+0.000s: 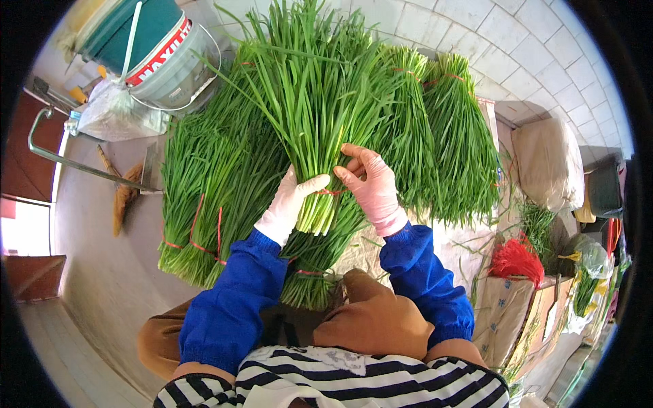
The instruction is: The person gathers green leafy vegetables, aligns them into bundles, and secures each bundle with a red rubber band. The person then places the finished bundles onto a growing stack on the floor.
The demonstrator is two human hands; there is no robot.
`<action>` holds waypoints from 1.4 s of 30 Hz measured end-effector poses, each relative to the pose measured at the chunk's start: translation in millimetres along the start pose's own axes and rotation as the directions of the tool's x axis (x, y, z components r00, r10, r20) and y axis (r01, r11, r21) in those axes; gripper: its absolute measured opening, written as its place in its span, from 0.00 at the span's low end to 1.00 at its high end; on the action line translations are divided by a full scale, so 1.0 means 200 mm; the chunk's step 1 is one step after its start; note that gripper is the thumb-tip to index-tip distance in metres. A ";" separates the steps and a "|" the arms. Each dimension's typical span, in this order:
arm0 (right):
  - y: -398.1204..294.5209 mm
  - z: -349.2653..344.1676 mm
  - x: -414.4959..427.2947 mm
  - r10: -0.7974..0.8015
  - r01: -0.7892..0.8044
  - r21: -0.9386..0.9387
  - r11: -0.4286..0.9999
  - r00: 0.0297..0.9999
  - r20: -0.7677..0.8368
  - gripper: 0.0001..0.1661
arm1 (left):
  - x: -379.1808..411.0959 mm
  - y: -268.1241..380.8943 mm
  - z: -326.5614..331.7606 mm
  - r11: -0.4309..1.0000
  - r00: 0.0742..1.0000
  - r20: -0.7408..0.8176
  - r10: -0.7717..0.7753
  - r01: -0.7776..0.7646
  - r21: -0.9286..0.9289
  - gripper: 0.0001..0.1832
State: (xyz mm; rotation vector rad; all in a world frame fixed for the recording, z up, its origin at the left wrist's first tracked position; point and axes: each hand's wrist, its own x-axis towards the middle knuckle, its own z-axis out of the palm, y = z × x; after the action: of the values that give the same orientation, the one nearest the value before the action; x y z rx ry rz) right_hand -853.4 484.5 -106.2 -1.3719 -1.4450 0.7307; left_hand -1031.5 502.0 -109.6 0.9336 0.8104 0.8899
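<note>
In front of me a bunch of garlic chives [319,122] stands with its pale cut stems toward me and its green leaves fanned away. My left hand [285,204], in a thin white glove, grips it near the base, thumb across the stems. A red tie [332,192] circles the bunch there. My right hand [376,186], gloved too, has thumb and index fingertip at the right edge of the leaves, beside a yellowish blade [341,135]. Whether those fingertips pinch a leaf is unclear. Under the held bunch lies another tied bunch [314,280].
Tied chive bunches lie to the left [204,204] and right [454,137]. Stacked buckets [173,66] stand at the back left, near a bent metal bar [97,166]. At right are red ties [518,260] on a cardboard box [541,316] and a wrapped bale [548,160]. A tiled wall [515,46] rises behind.
</note>
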 end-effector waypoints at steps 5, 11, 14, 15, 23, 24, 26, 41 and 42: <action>-0.07 -0.01 -0.02 0.001 -0.001 -0.060 0.998 1.000 0.003 0.19 | 0.01 -0.02 0.03 0.994 0.994 0.002 0.107 -0.107 -0.038 0.29; -0.13 0.01 -0.02 0.033 -0.031 0.028 0.999 0.997 -0.072 0.09 | 0.02 -0.02 0.09 0.994 0.996 -0.069 0.057 -0.063 -0.086 0.26; -0.10 -0.04 -0.07 -0.208 0.205 0.142 0.968 0.978 0.002 0.07 | 0.00 0.02 0.12 0.979 0.992 -0.120 -0.031 0.006 -0.206 0.26; -0.10 -0.05 -0.09 -0.324 0.313 0.177 0.933 0.945 0.035 0.07 | 0.00 0.03 0.12 0.978 0.985 -0.166 -0.041 0.005 -0.209 0.25; -0.32 -0.19 -0.10 -0.086 -0.146 0.305 0.941 0.769 0.634 0.15 | 0.02 0.00 0.06 0.973 0.993 -0.119 -0.009 -0.019 -0.229 0.27; -0.28 -0.18 -0.01 0.089 -0.279 0.307 0.910 0.854 0.512 0.13 | 0.01 -0.02 0.06 0.976 0.996 -0.086 -0.015 -0.004 -0.216 0.27; -0.22 -0.13 0.09 0.185 -0.224 0.264 0.938 0.969 0.164 0.09 | 0.00 -0.03 0.08 0.982 0.997 -0.074 0.028 -0.041 -0.184 0.29; -0.02 0.03 0.07 0.177 -0.165 0.186 0.969 0.983 -0.052 0.16 | 0.06 -0.13 0.10 0.978 0.966 -0.172 0.195 -0.205 -0.040 0.30; -0.02 0.04 0.07 0.168 -0.159 0.111 0.981 0.983 -0.076 0.17 | 0.06 -0.15 0.10 0.974 0.965 -0.167 0.201 -0.216 -0.073 0.30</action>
State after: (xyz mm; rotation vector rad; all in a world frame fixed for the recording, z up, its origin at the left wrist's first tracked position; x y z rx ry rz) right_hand -859.7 499.7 -102.1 -1.4349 -1.2207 0.8316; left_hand -1000.5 497.6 -131.1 0.8868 0.8096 1.1880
